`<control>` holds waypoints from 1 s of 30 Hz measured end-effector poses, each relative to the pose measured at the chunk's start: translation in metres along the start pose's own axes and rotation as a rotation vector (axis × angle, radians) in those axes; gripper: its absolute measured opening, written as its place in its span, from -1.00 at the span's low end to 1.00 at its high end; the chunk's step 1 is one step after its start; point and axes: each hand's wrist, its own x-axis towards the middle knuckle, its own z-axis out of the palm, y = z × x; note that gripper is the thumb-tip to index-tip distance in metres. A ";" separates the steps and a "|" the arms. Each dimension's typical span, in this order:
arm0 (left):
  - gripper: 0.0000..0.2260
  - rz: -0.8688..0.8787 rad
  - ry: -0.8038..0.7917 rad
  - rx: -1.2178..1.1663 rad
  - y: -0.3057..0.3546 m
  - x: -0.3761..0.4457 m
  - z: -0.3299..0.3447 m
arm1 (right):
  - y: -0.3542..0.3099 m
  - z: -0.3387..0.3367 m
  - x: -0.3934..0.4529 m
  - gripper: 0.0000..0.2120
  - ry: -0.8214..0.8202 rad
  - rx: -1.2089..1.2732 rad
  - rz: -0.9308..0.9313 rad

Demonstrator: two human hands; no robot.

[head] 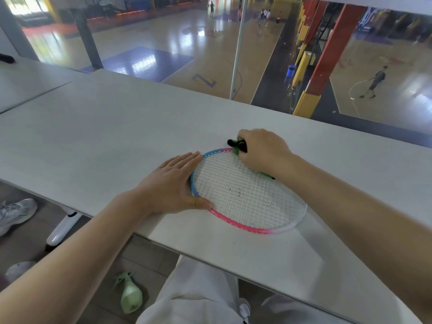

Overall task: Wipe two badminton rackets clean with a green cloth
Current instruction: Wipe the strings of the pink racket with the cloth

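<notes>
Counter (117,127): a long pale surface crossing the view, with glass beyond it looking down on a sports hall.
Racket (247,195): one badminton racket head lies flat on the counter near its front edge, frame blue at the far left, pink along the near side, white at the right. Its long axis runs from upper left to lower right. The shaft and handle are hidden under the right forearm. Small dark specks sit on the strings near the middle. A second racket is not in view.
Left hand (173,183): fingers straight and together, lying flat against the blue left rim, thumb on the pink rim, steadying the head.
Right hand (261,150): grip curled and pinching the green cloth, pressed on the strings at the far end of the head.
Green cloth (236,150): bunched, mostly covered by the right hand, with something black beside it.
Key relation: the specks lie toward the person from the cloth, along the strings; the right hand is nearer them.
Spray bottle (131,296): pale green, on the floor below.
</notes>
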 end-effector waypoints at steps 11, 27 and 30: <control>0.24 0.014 0.040 0.007 -0.002 0.001 0.004 | -0.042 -0.014 -0.075 -0.92 -0.314 0.274 -0.355; 0.25 0.008 0.040 0.000 -0.002 0.003 0.005 | -0.018 -0.009 -0.066 -0.88 -0.144 0.151 -0.327; 0.20 0.011 0.049 0.003 -0.002 0.003 0.006 | -0.033 -0.016 -0.095 -0.72 -0.255 0.230 -0.429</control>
